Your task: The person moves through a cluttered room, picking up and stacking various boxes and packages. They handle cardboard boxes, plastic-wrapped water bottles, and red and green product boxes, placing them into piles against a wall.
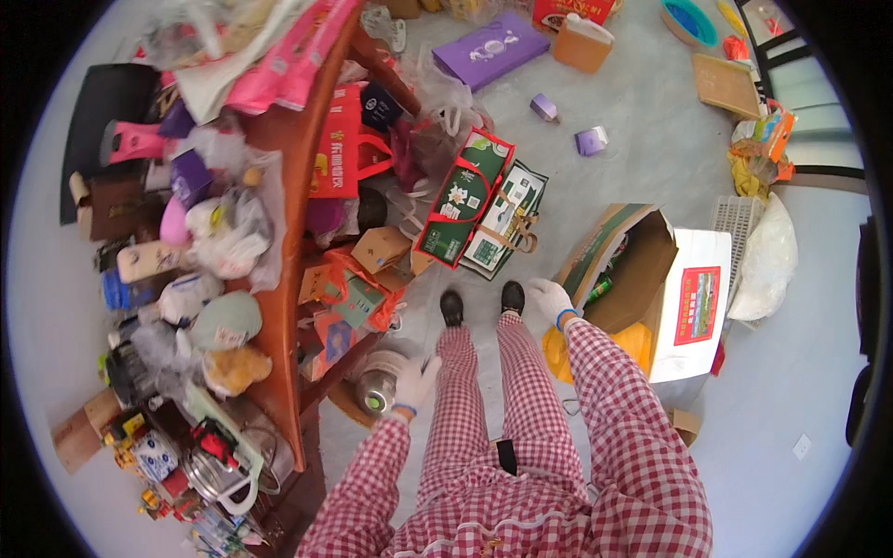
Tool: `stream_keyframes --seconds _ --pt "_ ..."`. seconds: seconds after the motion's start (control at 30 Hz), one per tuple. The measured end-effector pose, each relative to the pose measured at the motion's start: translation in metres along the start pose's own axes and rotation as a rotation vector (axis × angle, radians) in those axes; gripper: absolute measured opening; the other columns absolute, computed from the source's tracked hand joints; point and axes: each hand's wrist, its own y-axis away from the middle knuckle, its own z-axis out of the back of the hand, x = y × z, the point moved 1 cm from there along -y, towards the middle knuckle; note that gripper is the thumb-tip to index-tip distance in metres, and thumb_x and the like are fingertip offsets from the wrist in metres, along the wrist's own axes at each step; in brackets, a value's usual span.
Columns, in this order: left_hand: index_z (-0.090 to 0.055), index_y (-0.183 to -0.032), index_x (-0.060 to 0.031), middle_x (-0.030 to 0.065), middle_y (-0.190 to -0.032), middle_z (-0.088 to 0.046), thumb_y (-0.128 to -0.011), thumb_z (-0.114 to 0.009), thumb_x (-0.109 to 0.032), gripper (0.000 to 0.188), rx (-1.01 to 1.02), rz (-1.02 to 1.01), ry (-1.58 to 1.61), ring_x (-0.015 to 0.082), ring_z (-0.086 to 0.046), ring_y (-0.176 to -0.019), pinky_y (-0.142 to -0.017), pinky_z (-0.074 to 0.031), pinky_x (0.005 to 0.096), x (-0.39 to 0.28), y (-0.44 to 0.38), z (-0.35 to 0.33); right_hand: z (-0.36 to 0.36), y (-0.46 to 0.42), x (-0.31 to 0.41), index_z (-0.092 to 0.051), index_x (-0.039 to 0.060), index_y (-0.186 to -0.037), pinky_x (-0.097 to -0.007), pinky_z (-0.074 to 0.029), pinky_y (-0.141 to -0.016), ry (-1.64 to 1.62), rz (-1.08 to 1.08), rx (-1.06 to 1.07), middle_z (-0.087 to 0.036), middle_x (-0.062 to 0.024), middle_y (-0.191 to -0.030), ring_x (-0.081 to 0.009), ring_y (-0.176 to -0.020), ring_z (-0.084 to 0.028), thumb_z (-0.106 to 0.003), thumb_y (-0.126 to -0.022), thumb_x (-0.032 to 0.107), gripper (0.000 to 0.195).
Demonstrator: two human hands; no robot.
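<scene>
My left hand, in a white glove with a blue cuff, hangs beside my left thigh. A thin dark object shows between its fingers, too small to name. My right hand, gloved the same way, holds nothing that I can see and is just left of an open cardboard carton. Inside the carton lies a green can, partly hidden by the walls. Ahead of my shoes are a green gift bag with red trim and a white-and-green gift box with tan handles, lying side by side.
A wooden table crowded with bags and bottles runs along the left. Beneath it are a red bag and small boxes. A white box adjoins the carton. Farther off lie a purple box and an amber jug.
</scene>
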Motion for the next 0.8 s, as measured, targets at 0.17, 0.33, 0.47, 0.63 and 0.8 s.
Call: stream_keyframes --seconds 0.17,0.33,0.47,0.63,0.8 --pt "-0.066 -0.089 0.0043 0.0223 -0.116 -0.059 -0.078 -0.069 -0.031 0.037 -0.215 -0.514 -0.286 0.0373 -0.057 -0.107 -0.093 -0.045 0.0438 -0.05 -0.176 0.006 -0.015 -0.086 -0.024 -0.053 0.0032 -0.131 -0.0378 -0.04 -0.102 -0.165 -0.125 -0.162 -0.059 -0.0194 -0.126 -0.0351 -0.122 -0.052 -0.052 -0.085 0.008 0.047" --pt "-0.065 -0.082 0.0037 0.0177 -0.125 -0.055 -0.072 -0.07 -0.014 0.021 -0.227 -0.702 -0.514 0.035 -0.052 -0.115 -0.096 -0.044 0.0429 -0.094 -0.31 -0.003 -0.015 -0.15 -0.035 -0.037 0.0181 -0.145 -0.0397 -0.039 -0.103 -0.111 -0.159 -0.292 -0.042 -0.0187 -0.144 -0.0357 -0.13 -0.043 -0.05 -0.08 -0.001 0.069" --pt "-0.064 -0.078 0.001 0.0162 -0.108 -0.062 -0.073 -0.068 -0.011 0.014 -0.163 -0.854 -0.694 0.0353 -0.058 -0.103 -0.087 -0.047 0.0462 -0.109 -0.378 -0.02 -0.028 -0.185 -0.062 -0.045 0.0149 -0.14 -0.0395 -0.039 -0.103 -0.071 -0.141 -0.399 -0.043 -0.0189 -0.143 -0.0369 -0.13 -0.042 -0.054 -0.08 0.004 0.062" --pt "-0.061 -0.072 -0.0045 0.0075 -0.067 -0.058 -0.075 -0.07 -0.013 0.012 0.152 -0.444 -0.537 0.0217 -0.057 -0.062 -0.065 -0.048 0.0366 -0.081 -0.402 -0.041 -0.041 -0.198 -0.089 -0.065 0.0001 -0.094 -0.0416 -0.047 -0.09 -0.282 -0.255 -0.232 -0.065 -0.0183 -0.101 -0.0365 -0.098 -0.06 -0.057 -0.082 0.018 0.023" --pt "-0.062 -0.078 -0.0008 -0.0042 -0.072 -0.054 -0.078 -0.071 -0.009 0.013 0.326 -0.104 0.283 0.0054 -0.049 -0.069 -0.066 -0.044 0.0228 -0.125 -0.373 -0.026 -0.039 -0.163 -0.063 -0.059 0.0006 -0.096 -0.04 -0.049 -0.078 -1.775 -0.198 -0.376 -0.055 -0.0071 -0.074 -0.0243 -0.07 -0.055 -0.052 -0.086 0.01 0.016"
